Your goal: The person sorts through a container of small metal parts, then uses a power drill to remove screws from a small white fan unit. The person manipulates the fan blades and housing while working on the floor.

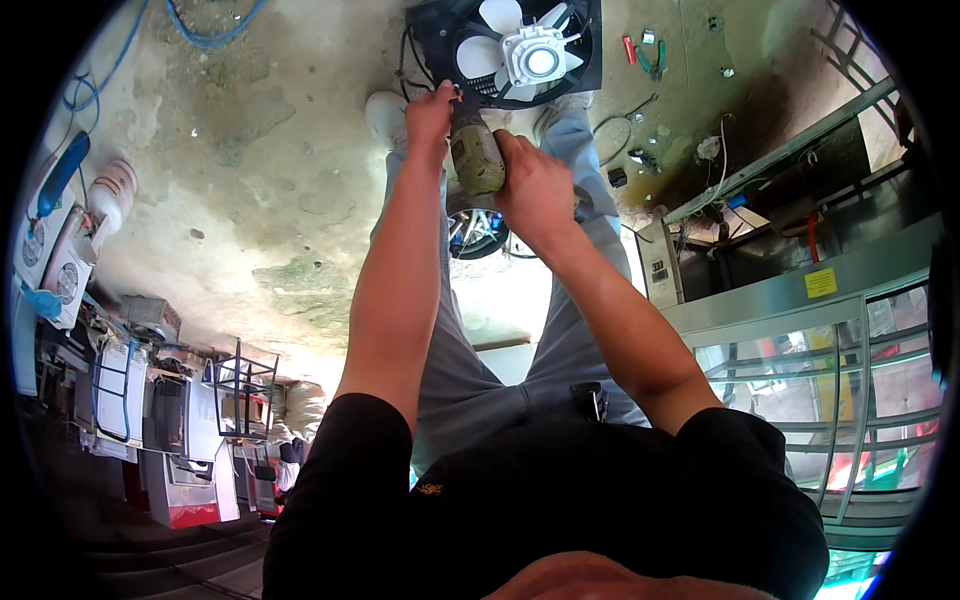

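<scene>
In front of me, a fan (480,55) with white blades and a white motor hub sits in a square black frame. My right hand (537,190) is wrapped round the rear of a worn olive-green power drill (477,158). The drill's nose points away from me, toward the near edge of the fan frame. My left hand (428,125) is closed beside that nose, at the frame's near left corner. Its fingertips are pinched together, and what they hold is too small to make out. The drill's tip is partly hidden by the left fingers.
Between my legs sits a round black container (478,246) with metal tools. Pliers with green handles (651,62) and small parts lie on the floor at right. A steel-framed glass cabinet (820,330) stands right. Left are a white-and-red gas cylinder (113,190) and a black metal rack (243,390).
</scene>
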`<state>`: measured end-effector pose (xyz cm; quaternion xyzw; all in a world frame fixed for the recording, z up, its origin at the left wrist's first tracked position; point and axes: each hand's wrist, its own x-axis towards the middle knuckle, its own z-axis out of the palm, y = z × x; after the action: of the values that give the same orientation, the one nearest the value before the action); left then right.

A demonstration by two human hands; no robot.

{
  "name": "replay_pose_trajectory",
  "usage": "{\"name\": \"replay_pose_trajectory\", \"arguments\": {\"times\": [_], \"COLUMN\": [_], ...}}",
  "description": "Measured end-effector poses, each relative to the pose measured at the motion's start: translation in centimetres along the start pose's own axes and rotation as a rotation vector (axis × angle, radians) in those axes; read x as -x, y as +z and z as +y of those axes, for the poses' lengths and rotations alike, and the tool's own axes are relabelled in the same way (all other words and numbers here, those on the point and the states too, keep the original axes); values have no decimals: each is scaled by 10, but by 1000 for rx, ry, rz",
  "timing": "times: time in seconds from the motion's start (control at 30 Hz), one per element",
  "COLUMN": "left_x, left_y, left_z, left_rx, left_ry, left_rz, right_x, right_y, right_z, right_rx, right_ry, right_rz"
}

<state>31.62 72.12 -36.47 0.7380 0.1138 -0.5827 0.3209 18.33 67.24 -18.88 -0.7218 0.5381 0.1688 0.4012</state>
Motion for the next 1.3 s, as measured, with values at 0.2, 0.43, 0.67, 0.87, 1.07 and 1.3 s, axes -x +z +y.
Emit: {"name": "replay_pose_trajectory", "arguments": {"times": [0.2,0.43,0.67,0.87,1.07,1.3], "left_x": [-10,29,87,89,78,75], "left_y": [1,-36,-22,21,30,27], "left_z": [3,20,-17,-41,-45,-56], "left_rx": [119,76,-40,382,746,900], "left_ry": [-110,-183,-275,-330,-457,-464], "left_rz": [-24,-87,-184,-277,-275,-316], "right_x": [5,34,84,76,42,29], "right_y": [5,-1,-18,-24,-13,-9], "right_z": [4,10,47,65,58,51], "right_rx": [25,-117,-109,-35,40,-25], "right_ry": [-55,-146,-128,-100,-99,-75], "right_rz": [21,15,-85,17,-4,-34]}}
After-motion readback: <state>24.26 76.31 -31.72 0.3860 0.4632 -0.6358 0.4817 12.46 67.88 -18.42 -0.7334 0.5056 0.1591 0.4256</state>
